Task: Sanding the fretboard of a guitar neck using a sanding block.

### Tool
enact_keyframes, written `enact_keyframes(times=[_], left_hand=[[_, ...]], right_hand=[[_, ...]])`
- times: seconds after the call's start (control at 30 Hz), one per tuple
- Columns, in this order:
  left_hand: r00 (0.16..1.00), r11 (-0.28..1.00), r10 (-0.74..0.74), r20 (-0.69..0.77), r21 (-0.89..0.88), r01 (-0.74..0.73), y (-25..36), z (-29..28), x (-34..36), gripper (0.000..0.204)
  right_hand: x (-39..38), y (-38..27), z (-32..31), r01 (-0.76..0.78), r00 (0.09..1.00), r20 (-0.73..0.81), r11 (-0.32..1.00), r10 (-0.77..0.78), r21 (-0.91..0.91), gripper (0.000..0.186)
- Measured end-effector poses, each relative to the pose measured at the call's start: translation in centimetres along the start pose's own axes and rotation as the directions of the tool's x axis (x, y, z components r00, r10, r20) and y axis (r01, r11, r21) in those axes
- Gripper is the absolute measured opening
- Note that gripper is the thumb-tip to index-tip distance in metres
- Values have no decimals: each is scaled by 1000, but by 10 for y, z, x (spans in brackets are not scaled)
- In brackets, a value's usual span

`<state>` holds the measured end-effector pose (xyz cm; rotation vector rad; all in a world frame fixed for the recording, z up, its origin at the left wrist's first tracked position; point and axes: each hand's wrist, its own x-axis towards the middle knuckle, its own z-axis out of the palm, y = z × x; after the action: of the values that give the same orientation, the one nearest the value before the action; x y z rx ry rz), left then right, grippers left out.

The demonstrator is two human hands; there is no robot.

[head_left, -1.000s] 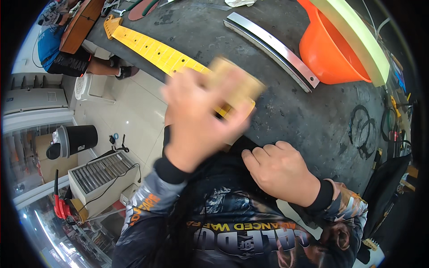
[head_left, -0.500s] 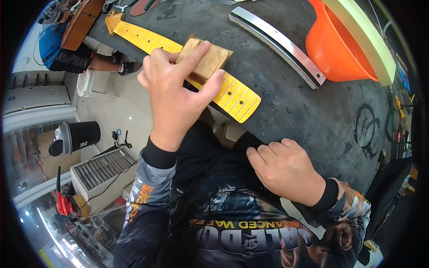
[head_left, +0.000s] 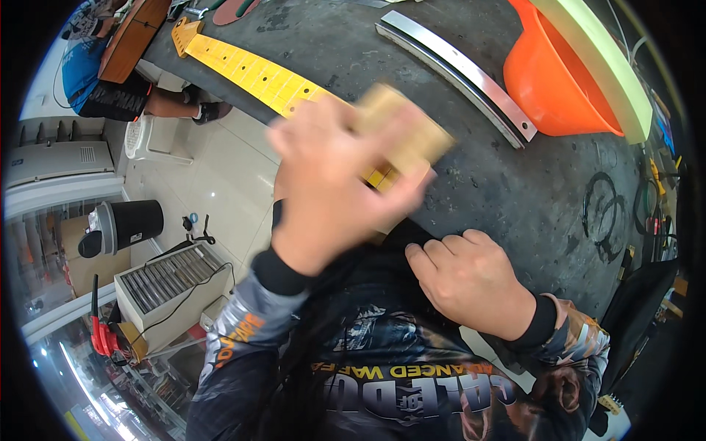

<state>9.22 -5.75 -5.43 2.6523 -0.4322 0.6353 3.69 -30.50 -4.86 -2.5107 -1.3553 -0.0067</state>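
Note:
My left hand (head_left: 323, 176), blurred by motion, grips a wooden sanding block (head_left: 403, 125) on the yellow guitar neck (head_left: 250, 71). The block is at the neck's wide end, which the hand and block mostly cover. The neck lies slantwise along the near edge of the dark workbench, its headstock (head_left: 185, 37) at the far left. Small dark dots mark its fingerboard. At the bench edge on the right, my right hand (head_left: 471, 275) is closed, knuckles up, beside the dark cloth of my clothing. Whatever its curled fingers hold, if anything, is hidden.
A long curved metal-topped bar (head_left: 460, 70) lies on the workbench (head_left: 507, 191), near an orange bowl-like container (head_left: 544, 81) with a pale green rim piece. A person (head_left: 110, 81) with a brown guitar body (head_left: 136, 37) sits at far left. A black bin (head_left: 136, 226) stands on the floor.
My left hand has slid the sanding block rightward along the guitar neck to its wide end, uncovering more frets behind it. My right hand has stayed in place.

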Motion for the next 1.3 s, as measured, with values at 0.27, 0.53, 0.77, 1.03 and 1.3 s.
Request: enact_keyframes(times=[0.27,0.53,0.77,1.03,1.3], left_hand=[[998,997,46,40,-70,-43,18,-2,-8,67],[998,989,54,31,-136,-49,33,-1,-11,62],[992,984,-109,-65,133,116,-26,-9,4,64],[982,963,-129,-135,218,157,-61,-16,5,63],[996,987,-73,-50,137,79,-48,-34,2,67]], right_hand=[[0,2,1,7,1000,18,1000,-8,22,25],[2,1,-2,17,999,27,999,-17,31,25],[5,1,-2,23,1000,6,999,-24,25,23],[5,-1,-6,24,1000,1,1000,-24,13,22],[3,-1,-5,22,1000,9,1000,-23,10,23]])
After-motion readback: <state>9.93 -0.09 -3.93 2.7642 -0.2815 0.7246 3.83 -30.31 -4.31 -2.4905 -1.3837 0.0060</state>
